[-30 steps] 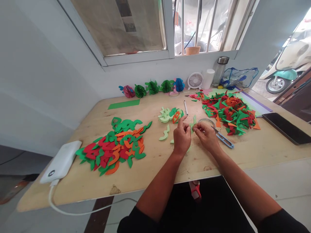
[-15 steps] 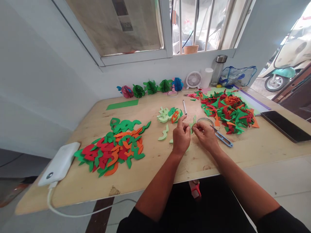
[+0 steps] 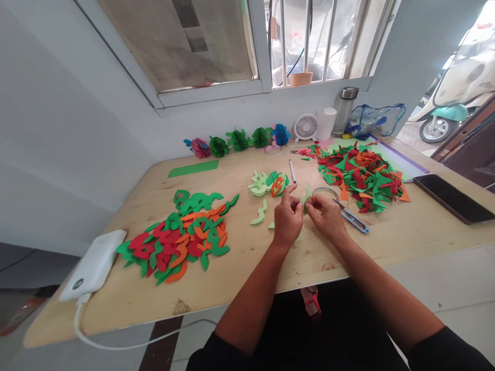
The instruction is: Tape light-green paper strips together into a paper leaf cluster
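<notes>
Between my two hands is a light green paper cutout (image 3: 308, 192), its upper tip showing above the fingers. My left hand (image 3: 288, 219) pinches it from the left with thumb and fingers. From the right, the fingertips of my right hand (image 3: 327, 214) close on the same paper. Much of the piece is hidden by the fingers. Just left of my left hand lies a curved light green cutout (image 3: 259, 213). Beyond it sits a cluster of pale green cutouts (image 3: 259, 184) beside an orange and green paper piece (image 3: 277, 184). A blue-grey craft knife (image 3: 356, 220) rests beside my right hand.
Red, orange and green cut shapes (image 3: 178, 239) spread over the left of the table (image 3: 247, 273). A scrap heap (image 3: 363, 175) lies at right, near a phone (image 3: 454, 198). Tape roll (image 3: 326, 192), pen (image 3: 292, 171), power bank (image 3: 95, 265), fan (image 3: 306, 127) and paper ornaments (image 3: 238, 139) stand around.
The view has shifted very slightly. Both hands keep nearly the same pose on the light green paper; nothing else has visibly moved.
</notes>
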